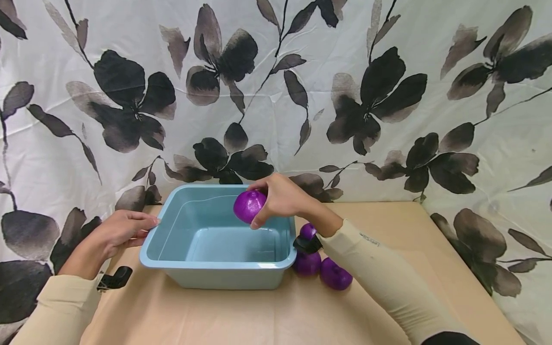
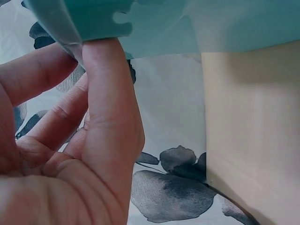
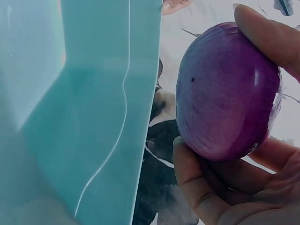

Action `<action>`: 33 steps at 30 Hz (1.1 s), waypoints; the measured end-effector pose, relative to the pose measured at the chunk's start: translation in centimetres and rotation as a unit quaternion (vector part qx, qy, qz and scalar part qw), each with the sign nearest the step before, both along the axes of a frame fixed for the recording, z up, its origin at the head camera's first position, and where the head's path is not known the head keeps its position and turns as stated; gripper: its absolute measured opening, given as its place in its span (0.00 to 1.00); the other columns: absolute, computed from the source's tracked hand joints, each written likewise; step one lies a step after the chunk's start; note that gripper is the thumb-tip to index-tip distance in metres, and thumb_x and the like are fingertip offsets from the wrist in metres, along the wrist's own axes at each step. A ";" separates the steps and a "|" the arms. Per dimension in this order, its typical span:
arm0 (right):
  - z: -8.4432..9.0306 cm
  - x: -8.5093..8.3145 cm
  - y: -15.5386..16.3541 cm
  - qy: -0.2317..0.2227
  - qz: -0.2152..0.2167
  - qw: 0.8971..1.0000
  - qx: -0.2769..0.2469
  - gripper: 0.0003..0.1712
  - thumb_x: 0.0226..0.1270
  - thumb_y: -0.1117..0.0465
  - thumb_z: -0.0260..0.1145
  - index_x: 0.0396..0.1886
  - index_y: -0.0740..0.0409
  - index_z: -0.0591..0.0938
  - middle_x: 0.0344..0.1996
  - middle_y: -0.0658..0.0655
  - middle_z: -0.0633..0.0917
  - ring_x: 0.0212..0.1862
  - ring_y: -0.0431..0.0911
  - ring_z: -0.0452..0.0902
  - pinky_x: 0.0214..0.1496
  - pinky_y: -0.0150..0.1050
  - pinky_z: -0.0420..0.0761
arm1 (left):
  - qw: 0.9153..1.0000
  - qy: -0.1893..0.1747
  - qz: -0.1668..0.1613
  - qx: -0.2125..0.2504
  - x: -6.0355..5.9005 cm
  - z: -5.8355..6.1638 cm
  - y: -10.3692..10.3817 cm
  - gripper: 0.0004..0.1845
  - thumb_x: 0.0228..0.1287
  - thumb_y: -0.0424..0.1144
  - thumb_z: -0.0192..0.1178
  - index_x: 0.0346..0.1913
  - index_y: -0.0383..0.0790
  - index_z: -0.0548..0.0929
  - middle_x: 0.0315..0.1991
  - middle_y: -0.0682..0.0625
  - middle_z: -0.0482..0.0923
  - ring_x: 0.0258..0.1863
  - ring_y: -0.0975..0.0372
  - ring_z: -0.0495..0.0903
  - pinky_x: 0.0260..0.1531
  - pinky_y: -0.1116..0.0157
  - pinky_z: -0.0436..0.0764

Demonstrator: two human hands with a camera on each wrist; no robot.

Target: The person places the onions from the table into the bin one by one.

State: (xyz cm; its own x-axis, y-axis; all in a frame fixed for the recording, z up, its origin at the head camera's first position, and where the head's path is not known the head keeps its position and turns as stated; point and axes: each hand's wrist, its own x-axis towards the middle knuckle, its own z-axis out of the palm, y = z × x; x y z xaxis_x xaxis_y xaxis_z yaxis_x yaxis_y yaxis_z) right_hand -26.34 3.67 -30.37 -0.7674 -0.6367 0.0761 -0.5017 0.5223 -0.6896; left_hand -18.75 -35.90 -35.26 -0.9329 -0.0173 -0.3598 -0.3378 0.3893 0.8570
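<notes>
Right hand (image 1: pixel 282 197) has its grip curled round a purple onion (image 1: pixel 249 206) over the blue tub (image 1: pixel 217 263); left hand (image 1: pixel 122 232) steadies the rim, fingers relaxed. Looks like drop-in time, so next it just needs lowering and letting go.

A staged tabletop set-up rather than a lived-in room: a white sheet printed with large black and grey flowers (image 1: pixel 276 96) hangs as a backdrop behind and beside a tan-covered table (image 1: pixel 414 239). No walls, furniture or appliances show, so the building's kind cannot be told.

Tan table (image 1: pixel 431 249), blue tub (image 1: pixel 215 275), three purple onions (image 1: pixel 335 275)
</notes>
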 end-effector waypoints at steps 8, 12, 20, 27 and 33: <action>0.3 -0.3 -1.8 -0.012 0.015 1.000 0.011 0.47 0.35 0.52 0.89 0.62 0.53 0.85 0.52 0.52 0.89 0.52 0.47 0.83 0.50 0.40 0.88 | 1.000 0.006 -0.004 0.003 0.1 0.0 -0.2 0.12 0.75 0.38 0.62 0.51 0.33 0.88 0.33 0.58 0.87 0.34 0.68 0.87 0.39 0.67 0.89; 0.2 -0.6 -2.7 -0.012 0.014 1.000 0.014 0.47 0.34 0.52 0.89 0.62 0.52 0.85 0.51 0.52 0.89 0.51 0.46 0.84 0.50 0.39 0.88 | 1.000 0.007 -0.002 -0.005 0.0 0.0 0.0 0.15 0.75 0.38 0.62 0.54 0.30 0.86 0.33 0.58 0.86 0.34 0.68 0.87 0.39 0.66 0.89; -0.4 -1.3 -4.9 -0.015 0.028 0.999 0.025 0.47 0.36 0.50 0.88 0.63 0.53 0.84 0.53 0.53 0.89 0.52 0.46 0.83 0.49 0.38 0.87 | 1.000 0.002 0.004 0.004 0.1 -0.2 -0.2 0.11 0.75 0.37 0.62 0.50 0.35 0.89 0.33 0.59 0.86 0.33 0.69 0.87 0.38 0.67 0.89; -0.5 -1.6 -6.3 -0.004 0.027 0.999 0.033 0.47 0.36 0.47 0.87 0.63 0.51 0.85 0.53 0.52 0.89 0.53 0.46 0.82 0.48 0.38 0.87 | 1.000 0.003 0.009 0.020 0.0 -0.5 -0.2 0.07 0.75 0.38 0.62 0.45 0.43 0.91 0.32 0.60 0.87 0.33 0.69 0.87 0.38 0.68 0.89; -1.2 -1.9 -7.5 -0.008 0.032 0.999 0.025 0.46 0.37 0.48 0.87 0.63 0.52 0.85 0.53 0.52 0.88 0.54 0.46 0.82 0.48 0.37 0.87 | 1.000 0.004 0.016 0.010 0.0 -0.3 0.1 0.07 0.75 0.39 0.63 0.45 0.42 0.90 0.31 0.60 0.87 0.32 0.69 0.87 0.37 0.69 0.88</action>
State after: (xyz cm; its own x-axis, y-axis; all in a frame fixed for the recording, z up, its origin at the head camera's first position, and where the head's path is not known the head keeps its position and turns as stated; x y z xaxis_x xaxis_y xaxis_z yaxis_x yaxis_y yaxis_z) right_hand -28.28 -3.79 -31.56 -0.7262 -0.6868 0.0314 -0.5243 0.5236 -0.6715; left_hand -18.71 -35.80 -35.58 -0.9350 -0.0405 -0.3524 -0.3425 0.3615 0.8672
